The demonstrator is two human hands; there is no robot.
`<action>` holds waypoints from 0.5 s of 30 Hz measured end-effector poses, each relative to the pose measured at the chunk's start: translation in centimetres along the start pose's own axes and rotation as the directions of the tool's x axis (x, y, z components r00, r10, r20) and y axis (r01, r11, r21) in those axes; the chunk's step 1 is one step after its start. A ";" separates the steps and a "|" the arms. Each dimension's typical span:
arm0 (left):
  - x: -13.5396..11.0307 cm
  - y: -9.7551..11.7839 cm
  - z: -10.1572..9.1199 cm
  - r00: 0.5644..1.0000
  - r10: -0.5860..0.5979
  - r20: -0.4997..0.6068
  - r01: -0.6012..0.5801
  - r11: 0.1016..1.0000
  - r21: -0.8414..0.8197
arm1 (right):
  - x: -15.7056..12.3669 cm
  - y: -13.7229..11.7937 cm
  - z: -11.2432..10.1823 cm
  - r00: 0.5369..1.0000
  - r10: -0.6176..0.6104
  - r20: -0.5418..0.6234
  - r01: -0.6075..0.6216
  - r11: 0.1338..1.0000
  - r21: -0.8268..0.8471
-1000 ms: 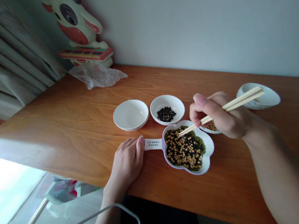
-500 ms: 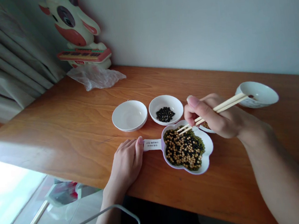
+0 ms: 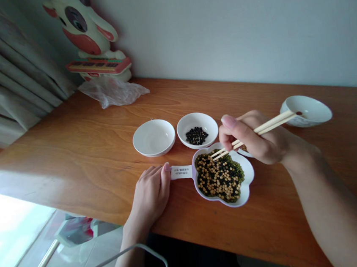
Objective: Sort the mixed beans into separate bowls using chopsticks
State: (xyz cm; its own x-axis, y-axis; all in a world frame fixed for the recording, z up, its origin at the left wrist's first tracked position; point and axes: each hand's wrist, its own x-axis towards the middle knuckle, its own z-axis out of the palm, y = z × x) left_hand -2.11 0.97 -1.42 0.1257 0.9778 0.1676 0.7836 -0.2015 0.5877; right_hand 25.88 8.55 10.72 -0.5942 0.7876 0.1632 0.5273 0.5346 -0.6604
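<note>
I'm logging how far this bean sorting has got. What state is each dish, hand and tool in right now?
Flower-shaped dish: full of mixed beans.
Left small bowl: empty.
Middle small bowl: a few black beans inside.
Far right bowl: nearly empty.
Chopsticks: tips over the mixed beans.
Right hand: gripping the chopsticks.
Left hand: flat on the table, thumb at the paper label.

cow toy | plastic bag beneath | curtain left | cable near edge

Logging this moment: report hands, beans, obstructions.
Right hand grips chopsticks, tips over mixed beans in flower dish. Left hand flat on table, touching label. Nothing in the way.
</note>
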 end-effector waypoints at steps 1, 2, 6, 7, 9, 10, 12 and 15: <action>0.0 0.0 0.0 1.000 -0.001 -0.001 0.001 1.000 0.002 | 0.0 0.1 0.0 1.000 -0.013 -0.001 0.013 1.000 0.000; 0.0 -0.1 0.0 1.000 -0.001 -0.003 0.001 1.000 0.002 | 0.0 0.2 0.1 1.000 -0.024 0.001 0.024 1.000 -0.001; -0.1 -0.1 0.0 1.000 0.005 -0.009 -0.005 1.000 -0.003 | 0.0 0.5 0.1 0.999 -0.035 0.011 0.035 0.999 -0.015; -0.1 0.0 0.0 1.000 0.006 -0.011 -0.006 1.000 -0.004 | 0.0 0.6 0.2 0.999 -0.030 0.012 0.031 0.999 -0.018; -0.1 0.0 0.0 1.000 0.008 -0.015 -0.008 1.000 -0.004 | 0.0 0.8 0.2 1.000 -0.026 0.010 0.026 0.999 -0.023; -0.1 0.0 0.0 1.000 0.010 -0.016 -0.010 1.000 -0.005 | 0.0 0.9 0.2 1.000 -0.026 0.010 0.026 0.999 -0.026; 0.0 0.0 0.0 1.000 0.013 -0.014 -0.013 1.000 -0.006 | 0.0 0.9 0.2 0.999 -0.030 0.010 0.031 0.999 -0.029; 0.0 -0.1 0.0 1.000 0.013 -0.017 -0.013 1.000 -0.003 | 0.1 0.8 0.3 0.999 -0.033 0.004 0.033 0.999 -0.035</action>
State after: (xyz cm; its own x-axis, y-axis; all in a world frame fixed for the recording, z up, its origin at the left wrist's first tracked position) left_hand -2.15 0.97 -1.48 0.1256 0.9740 0.1885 0.7803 -0.2143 0.5876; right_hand 26.09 8.95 10.00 -0.6139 0.7681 0.1819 0.5283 0.5710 -0.6284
